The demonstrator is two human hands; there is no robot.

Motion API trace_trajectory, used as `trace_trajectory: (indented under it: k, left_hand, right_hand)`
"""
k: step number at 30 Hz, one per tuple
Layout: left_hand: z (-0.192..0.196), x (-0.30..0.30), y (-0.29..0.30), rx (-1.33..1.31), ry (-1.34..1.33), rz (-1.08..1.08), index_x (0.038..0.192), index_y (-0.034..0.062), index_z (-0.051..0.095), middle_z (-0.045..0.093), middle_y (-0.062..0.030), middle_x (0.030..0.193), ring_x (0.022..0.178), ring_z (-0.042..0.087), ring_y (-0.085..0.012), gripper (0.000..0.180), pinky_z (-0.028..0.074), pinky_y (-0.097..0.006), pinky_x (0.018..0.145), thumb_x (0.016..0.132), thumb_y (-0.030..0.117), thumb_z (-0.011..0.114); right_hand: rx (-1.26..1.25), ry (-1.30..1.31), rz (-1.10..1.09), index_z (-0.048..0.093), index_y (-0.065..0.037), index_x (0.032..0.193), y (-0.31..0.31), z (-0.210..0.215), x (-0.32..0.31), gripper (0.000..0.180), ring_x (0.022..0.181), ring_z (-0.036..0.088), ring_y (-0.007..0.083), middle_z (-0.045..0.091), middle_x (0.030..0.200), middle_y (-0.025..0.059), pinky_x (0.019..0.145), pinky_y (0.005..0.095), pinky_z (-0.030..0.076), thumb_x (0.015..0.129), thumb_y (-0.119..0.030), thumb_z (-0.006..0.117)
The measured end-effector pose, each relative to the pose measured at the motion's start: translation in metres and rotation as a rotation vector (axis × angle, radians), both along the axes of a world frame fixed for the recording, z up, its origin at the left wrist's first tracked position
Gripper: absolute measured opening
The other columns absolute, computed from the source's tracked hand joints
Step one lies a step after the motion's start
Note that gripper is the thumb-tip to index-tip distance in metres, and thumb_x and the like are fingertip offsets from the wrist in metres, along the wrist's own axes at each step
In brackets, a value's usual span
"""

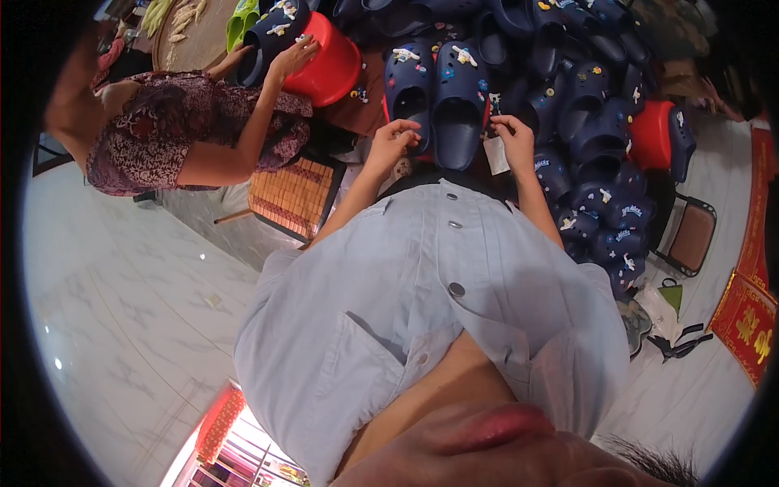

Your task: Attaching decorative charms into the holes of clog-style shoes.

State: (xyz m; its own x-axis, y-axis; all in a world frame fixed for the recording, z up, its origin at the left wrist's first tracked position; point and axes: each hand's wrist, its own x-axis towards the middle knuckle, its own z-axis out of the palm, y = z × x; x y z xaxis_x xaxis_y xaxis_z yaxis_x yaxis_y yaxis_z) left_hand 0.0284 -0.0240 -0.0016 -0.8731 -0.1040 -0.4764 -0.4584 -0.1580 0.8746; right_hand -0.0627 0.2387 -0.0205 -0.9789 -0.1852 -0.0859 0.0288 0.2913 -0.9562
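Observation:
A pair of navy clogs stands in front of me, toes pointing away: a left clog [409, 77] and a right clog [459, 105], both dotted with white and coloured charms. My left hand [394, 144] is closed in a pinch at the left clog's heel edge, its fingertips against it. Just off the outer side of the right clog, my right hand [514, 140] has thumb and forefinger brought together; whatever small thing they hold is too small to tell. A white tag or slip [494, 155] hangs beside this hand. Red shows behind the clogs.
At my left another person in a patterned dress [174, 134] handles a navy clog [274, 32] by a red bucket [329, 69]. Many navy clogs [596, 105] are heaped at my right, beside a red container [652, 134]. A stool [692, 235] and a bamboo-mat seat [294, 195] stand nearby.

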Motion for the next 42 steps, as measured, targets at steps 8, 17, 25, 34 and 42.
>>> trace_trajectory:
  k: [8,17,25,34,42]
  left_hand:
    - [0.043,-0.012,-0.007,-0.003,0.155,-0.185,0.104,0.0023,0.063,0.061,-0.0003,0.075,0.065,0.054,-0.0056,0.018,0.040,-0.018,0.056,0.090,0.010,0.055]
    - [0.168,-0.009,-0.053,0.144,0.209,0.059,0.103,0.0019,0.065,0.058,-0.0031,0.070,0.052,0.050,-0.0107,0.026,0.029,-0.021,0.041,0.090,0.022,0.054]
    - [0.180,-0.018,-0.053,0.230,0.526,-0.116,0.101,0.0020,0.065,0.057,-0.0030,0.068,0.050,0.049,-0.0105,0.025,0.028,-0.022,0.040,0.090,0.022,0.055]
    - [0.193,-0.001,-0.064,0.269,0.855,-0.165,0.099,0.0020,0.066,0.057,-0.0030,0.066,0.048,0.048,-0.0103,0.024,0.027,-0.022,0.040,0.090,0.021,0.055]
    - [0.224,0.043,-0.091,0.143,1.132,-0.133,0.097,0.0021,0.066,0.056,-0.0030,0.064,0.047,0.047,-0.0101,0.023,0.026,-0.022,0.039,0.090,0.021,0.055]
  right_hand:
    - [0.186,0.275,0.177,0.067,-0.002,0.095,-0.025,0.023,0.007,0.018,0.086,0.065,0.0285,0.067,0.093,0.0151,0.077,0.0358,0.050,0.081,-0.004,0.057]
    - [0.400,0.575,0.406,0.066,-0.007,0.089,-0.046,0.020,0.022,0.013,0.086,0.061,0.0281,0.065,0.087,0.0096,0.079,0.0389,0.049,0.077,-0.009,0.060]
    - [0.534,0.713,0.639,0.063,-0.011,0.086,-0.058,0.028,0.032,0.010,0.084,0.059,0.0247,0.061,0.080,0.0057,0.073,0.0381,0.048,0.078,-0.015,0.061]
    - [0.633,0.687,0.794,0.063,-0.012,0.088,-0.072,0.035,0.021,0.010,0.087,0.059,0.0231,0.062,0.082,0.0043,0.077,0.0374,0.046,0.080,-0.016,0.059]
    - [0.601,0.657,0.846,0.061,-0.013,0.109,-0.079,0.040,0.020,0.029,0.085,0.061,0.0290,0.063,0.083,0.0086,0.075,0.0425,0.048,0.081,-0.012,0.054]
